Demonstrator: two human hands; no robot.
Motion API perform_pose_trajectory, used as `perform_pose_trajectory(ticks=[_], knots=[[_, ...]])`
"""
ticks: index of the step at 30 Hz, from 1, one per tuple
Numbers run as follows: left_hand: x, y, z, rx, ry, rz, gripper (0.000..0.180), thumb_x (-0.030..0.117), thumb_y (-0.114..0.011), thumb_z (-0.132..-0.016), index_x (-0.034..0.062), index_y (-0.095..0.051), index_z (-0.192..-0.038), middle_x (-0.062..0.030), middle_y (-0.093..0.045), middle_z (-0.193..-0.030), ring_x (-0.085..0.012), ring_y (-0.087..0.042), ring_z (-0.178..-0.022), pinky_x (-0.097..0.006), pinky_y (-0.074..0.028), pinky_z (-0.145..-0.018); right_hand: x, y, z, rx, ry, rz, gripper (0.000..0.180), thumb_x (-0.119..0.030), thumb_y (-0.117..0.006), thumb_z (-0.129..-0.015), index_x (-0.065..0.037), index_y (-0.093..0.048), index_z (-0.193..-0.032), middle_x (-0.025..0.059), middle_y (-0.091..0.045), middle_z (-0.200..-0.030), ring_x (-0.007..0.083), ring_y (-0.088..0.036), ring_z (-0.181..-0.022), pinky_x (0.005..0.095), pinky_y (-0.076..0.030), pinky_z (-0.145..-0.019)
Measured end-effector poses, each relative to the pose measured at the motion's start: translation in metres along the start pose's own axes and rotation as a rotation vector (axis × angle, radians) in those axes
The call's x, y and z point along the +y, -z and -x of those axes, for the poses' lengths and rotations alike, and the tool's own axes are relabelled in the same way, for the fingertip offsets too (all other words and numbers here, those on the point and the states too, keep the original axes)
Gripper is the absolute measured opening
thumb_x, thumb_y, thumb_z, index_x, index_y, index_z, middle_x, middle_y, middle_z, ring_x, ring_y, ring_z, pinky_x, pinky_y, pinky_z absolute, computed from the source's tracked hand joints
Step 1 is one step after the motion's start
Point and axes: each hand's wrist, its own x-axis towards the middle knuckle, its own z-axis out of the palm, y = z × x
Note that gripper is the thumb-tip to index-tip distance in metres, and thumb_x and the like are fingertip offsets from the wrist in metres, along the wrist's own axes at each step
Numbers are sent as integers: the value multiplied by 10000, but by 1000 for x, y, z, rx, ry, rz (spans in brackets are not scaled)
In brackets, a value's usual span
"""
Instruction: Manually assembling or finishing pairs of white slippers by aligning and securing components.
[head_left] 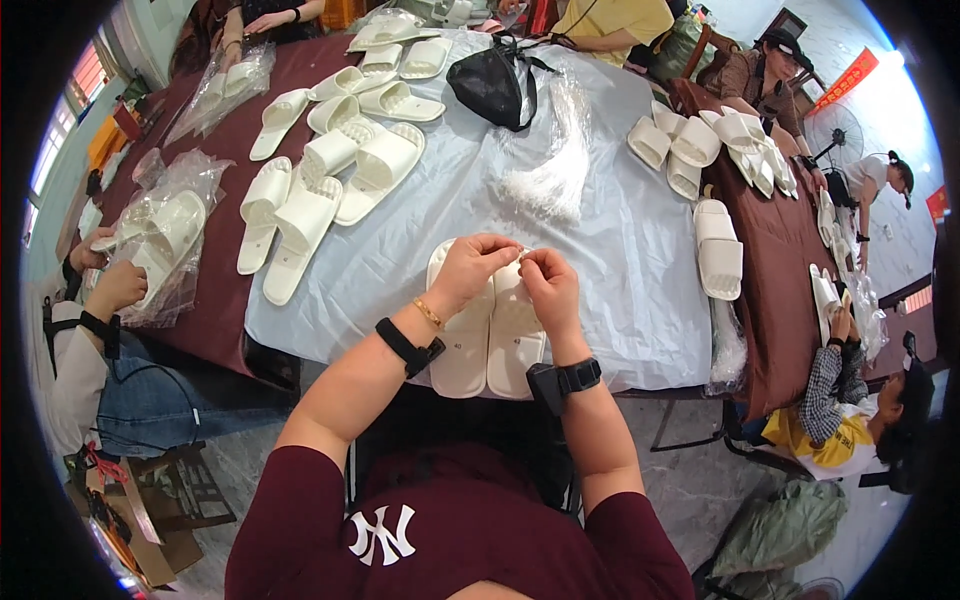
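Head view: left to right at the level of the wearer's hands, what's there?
Nearer bagged slippers → nearest loose slippers → left hand → right hand → slipper at the sheet's right edge.

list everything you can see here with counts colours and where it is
Slippers under the hands: two, off-white, sheet's near edge
Slippers at left: about a dozen, off-white
Slippers at right: several, off-white
Clear bags: at least two, transparent, around slippers, far left
Pouch: one, black, far middle
Strand bundle: one, white, right of centre
Sheet: one, pale grey-blue, centre
Table covers: two, brown, either side
Sack: one, grey-green, lower right
Co-workers: at least six, mixed clothing, around
Wristbands: two, black, own wrists
Left hand, right hand: fingertips pinched, above the middle slippers; anything between them too small to tell
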Motion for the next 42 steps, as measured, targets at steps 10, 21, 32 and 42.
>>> perform_pose_trajectory(ticks=[10, 21, 32, 42], knots=[[1, 1, 1, -14, -24, -67, 183, 106, -650, -858, -23, -687, -983, -40, -673, -902, -84, -581, -826, -219, -459, -761, 0, 0, 1, -18, -2, 29, 81, -55, -562, -872, 4, -615, -889, -5, -607, -760, 46, -518, -636, 199, -415, -551], [5, -5, -8, -37, -48, -397, 150, 137, -678, -788, -13, -679, -793, -3, -640, -712, -53, -524, -659, -227, -423, -592, -10, 8, 0, 65, 16, 131, 95, -81, -594, -838, 9, -625, -833, 11, -602, -643, 53, -524, -567, 232, -425, -504], [6, 1, 6, 25, -45, -431, 180, 160, -667, -848, 4, -683, -936, -29, -654, -792, -74, -564, -726, -230, -447, -644, 3, -6, 3, 44, 18, 69, 77, -61, -572, -853, -13, -631, -839, -26, -565, -658, 36, -485, -569, 219, -391, -491], [-3, 2, 2, -22, -77, -234, 144, 96, -660, -845, -21, -674, -927, -31, -668, -857, -77, -587, -782, -219, -477, -722, -3, -2, 0, 31, -8, 82, 101, -79, -583, -841, 4, -629, -805, 2, -584, -624, 55, -529, -563, 228, -426, -502]])
